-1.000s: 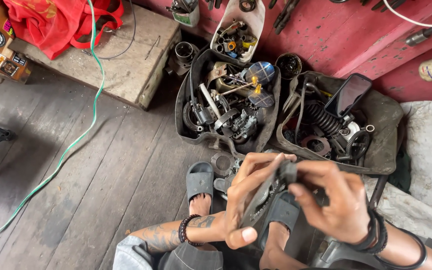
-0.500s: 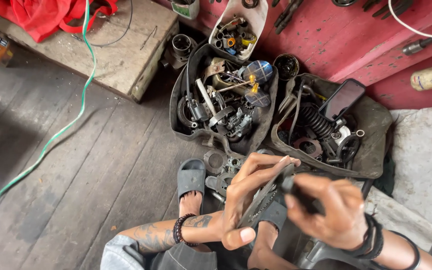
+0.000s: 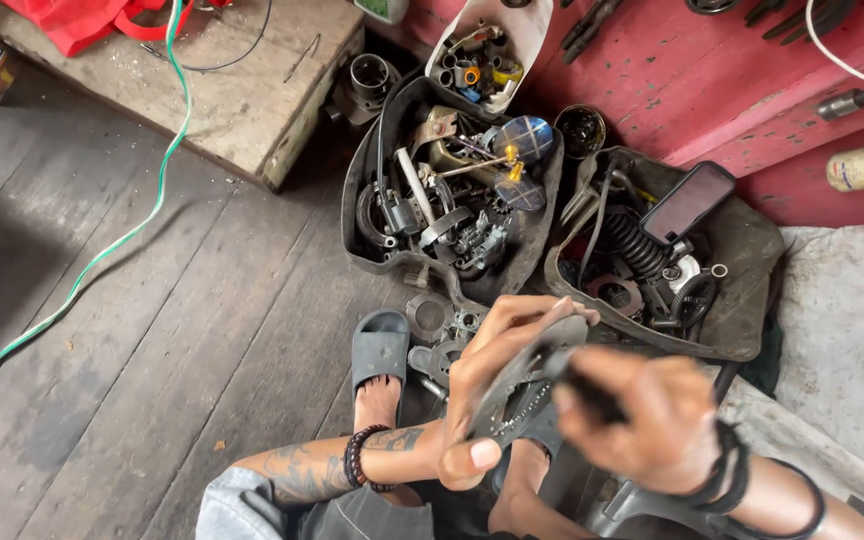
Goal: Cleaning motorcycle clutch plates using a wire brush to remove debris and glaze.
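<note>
The left hand (image 3: 487,400) gripped a flat metal plate (image 3: 522,385) above the floor (image 3: 152,330), near the parts trays (image 3: 452,200). The blurred right hand (image 3: 652,420) was closed on a dark tool (image 3: 577,385); supporting the plate firmly seemed wise.

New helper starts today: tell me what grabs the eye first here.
The left hand grips a dark toothed metal part while the blurred right hand works a dark tool on it. Beyond them, two black tubs brim with greasy engine parts, a phone atop the right-hand one.
</note>
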